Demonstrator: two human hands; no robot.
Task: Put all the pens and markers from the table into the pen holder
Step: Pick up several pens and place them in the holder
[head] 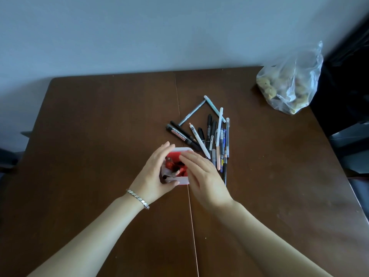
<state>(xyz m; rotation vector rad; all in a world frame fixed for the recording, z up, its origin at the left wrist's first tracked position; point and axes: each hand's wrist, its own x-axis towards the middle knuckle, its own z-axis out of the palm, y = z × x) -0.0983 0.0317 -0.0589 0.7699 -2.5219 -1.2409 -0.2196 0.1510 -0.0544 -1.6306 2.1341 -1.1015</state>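
A small square pen holder point(180, 150), white-rimmed with a red inside, stands on the brown table point(99, 136). My left hand point(155, 174) wraps around its left side and near corner. My right hand point(201, 174) lies over its right rim, fingers together and reaching across the opening. Red and dark items show inside the holder. Just behind and to the right lies a loose pile of several pens and markers point(211, 134), among them a black whiteboard marker point(179, 135), a white pen point(199, 141) and a grey pen point(192, 112).
A clear plastic bag point(289, 82) with round food items sits at the table's far right corner. A seam point(183, 120) runs down the tabletop. Dark chairs point(351, 140) stand along the right edge. A pale wall is behind.
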